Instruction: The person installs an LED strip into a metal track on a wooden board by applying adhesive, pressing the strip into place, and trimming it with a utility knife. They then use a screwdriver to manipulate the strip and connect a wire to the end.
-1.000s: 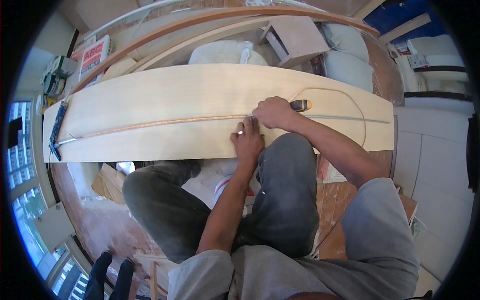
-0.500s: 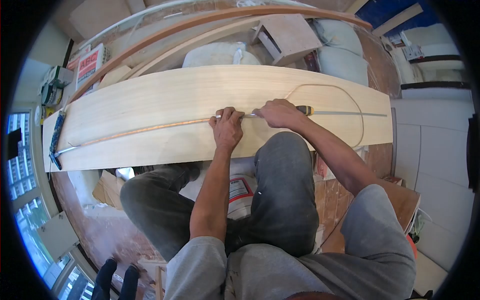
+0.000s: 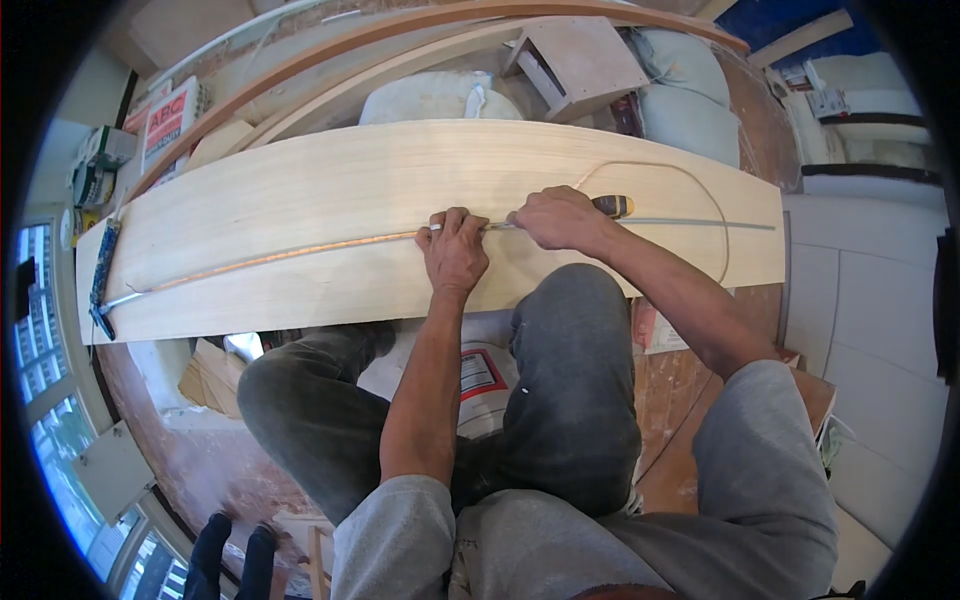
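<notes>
A long pale wooden board (image 3: 330, 180) lies across my knees. Along a narrow groove in it runs a thin copper-coloured strip (image 3: 270, 262), and its loose end (image 3: 690, 175) loops over the board on the right. My left hand (image 3: 456, 252) presses its fingertips down on the strip line near the middle. Just right of it, my right hand (image 3: 560, 218) is closed around a screwdriver (image 3: 613, 206) with a black-and-yellow handle; its metal shaft points left toward my left fingers. Beyond the right hand, the grey groove (image 3: 700, 222) shows bare.
A dark blue patterned object (image 3: 104, 268) sits on the board's left end. Behind it are a long brown wood strip (image 3: 330, 65), filled sacks (image 3: 685, 90) and a small box-like wooden piece (image 3: 590, 65). A white bucket (image 3: 485, 385) stands between my legs. Another person's legs (image 3: 230, 550) show lower left.
The view has shifted slightly. The screwdriver handle has tipped up a little in my right hand. My left hand stays at nearly the same spot on the strip.
</notes>
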{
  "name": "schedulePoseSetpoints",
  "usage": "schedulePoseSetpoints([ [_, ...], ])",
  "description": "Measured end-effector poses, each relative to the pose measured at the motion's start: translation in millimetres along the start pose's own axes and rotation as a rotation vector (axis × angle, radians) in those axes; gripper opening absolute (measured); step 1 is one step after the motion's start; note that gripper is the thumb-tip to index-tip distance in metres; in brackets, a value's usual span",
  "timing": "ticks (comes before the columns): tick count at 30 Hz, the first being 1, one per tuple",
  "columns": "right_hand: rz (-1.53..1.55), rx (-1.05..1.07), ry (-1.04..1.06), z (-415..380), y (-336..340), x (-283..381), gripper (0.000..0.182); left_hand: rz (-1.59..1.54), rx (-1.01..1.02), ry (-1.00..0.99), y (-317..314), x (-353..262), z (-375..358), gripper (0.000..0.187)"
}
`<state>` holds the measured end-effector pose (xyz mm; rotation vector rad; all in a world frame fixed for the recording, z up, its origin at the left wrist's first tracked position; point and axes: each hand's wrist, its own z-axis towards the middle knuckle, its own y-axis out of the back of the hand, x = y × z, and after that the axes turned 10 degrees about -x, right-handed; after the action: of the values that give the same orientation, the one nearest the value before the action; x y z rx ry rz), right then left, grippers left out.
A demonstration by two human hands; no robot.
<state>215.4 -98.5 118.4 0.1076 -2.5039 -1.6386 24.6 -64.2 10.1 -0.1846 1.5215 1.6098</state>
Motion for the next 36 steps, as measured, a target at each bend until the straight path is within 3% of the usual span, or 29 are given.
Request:
schedulePoseSetpoints([
  [8, -0.052, 0.049, -0.068, 8.6, 8.7, 12.6, 0.024, 0.008, -0.011, -0.034, 7.5, -3.1, 3.0, 0.014],
  [16, 0.106, 0.147, -0.191, -13.4, 13.7, 7.5, 0.03, 0.025, 0.009, -0.01, 2.1, -1.7, 0.1, 0.011],
  [31, -0.041, 0.043, -0.05, -3.8, -3.1, 4.7, 0.03, 0.016, 0.029, 0.002, -0.2, 0.5, 0.6, 0.01],
  [34, -0.076, 0.132, -0.085, 0.6, -0.5, 5.6, 0.029, 0.016, 0.035, -0.014, -0.5, -0.7, 2.0, 0.011],
  [36, -0.065, 0.072, -0.097, -3.3, 4.7, 6.3, 0.028, 0.044, 0.052, -0.005, 4.1, -4.2, 2.1, 0.013],
])
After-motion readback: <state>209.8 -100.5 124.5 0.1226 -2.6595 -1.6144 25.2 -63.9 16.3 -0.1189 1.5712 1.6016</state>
